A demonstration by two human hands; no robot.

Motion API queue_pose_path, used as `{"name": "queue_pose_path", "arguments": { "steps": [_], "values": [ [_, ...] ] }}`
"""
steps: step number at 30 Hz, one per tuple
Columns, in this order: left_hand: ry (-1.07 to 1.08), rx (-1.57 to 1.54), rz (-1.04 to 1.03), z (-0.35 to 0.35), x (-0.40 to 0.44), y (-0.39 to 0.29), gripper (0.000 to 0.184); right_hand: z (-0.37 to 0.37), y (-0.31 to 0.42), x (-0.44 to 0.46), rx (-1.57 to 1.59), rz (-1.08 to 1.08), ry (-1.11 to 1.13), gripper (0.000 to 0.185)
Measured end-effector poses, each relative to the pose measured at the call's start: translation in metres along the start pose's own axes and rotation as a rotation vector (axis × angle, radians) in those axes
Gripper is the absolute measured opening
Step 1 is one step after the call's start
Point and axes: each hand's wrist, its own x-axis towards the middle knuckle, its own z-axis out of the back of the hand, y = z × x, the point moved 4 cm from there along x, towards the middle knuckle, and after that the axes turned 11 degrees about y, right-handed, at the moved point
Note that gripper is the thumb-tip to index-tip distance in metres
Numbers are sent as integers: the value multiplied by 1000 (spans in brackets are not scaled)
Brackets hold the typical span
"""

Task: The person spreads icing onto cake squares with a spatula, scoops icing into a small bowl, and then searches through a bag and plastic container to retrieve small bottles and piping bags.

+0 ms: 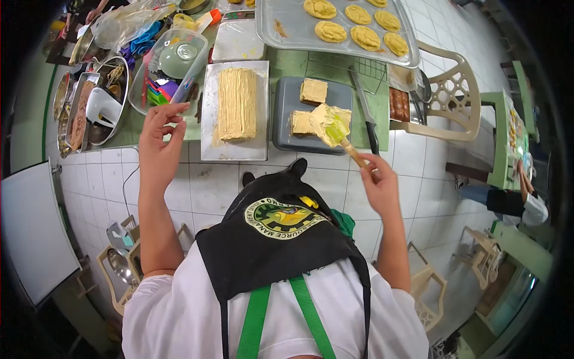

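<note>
Wooden-handled spatula (339, 131) sits clasped in the right hand (378, 178), right of centre; left of the upper-centre frosted roll (237, 105), the left hand (163, 127) hangs, grip loosely parted.

Baking kitchen — electric mixer (103, 108), pastry tray (292, 31), frosted cake (237, 105).

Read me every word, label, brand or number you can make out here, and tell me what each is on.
"RESOURCE MANAGEMENT OFFICE": round badge on the black apron.
The badge's remaining letters are too unclear to read fully.
Panel on the scale: too small to read.
I can read nothing else.
</note>
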Motion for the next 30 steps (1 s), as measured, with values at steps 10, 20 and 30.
{"name": "queue_pose_path", "arguments": {
  "steps": [10,20,30],
  "values": [
    [89,-27,-62,26,-12,25,26,-133,-75,-27,326,0,-264,27],
    [127,6,-87,37,-15,27,26,-160,-99,-50,458,-20,-317,25],
    [149,-5,-109,33,-15,24,26,-143,-44,-57,336,-19,-375,30]
  ]
}}
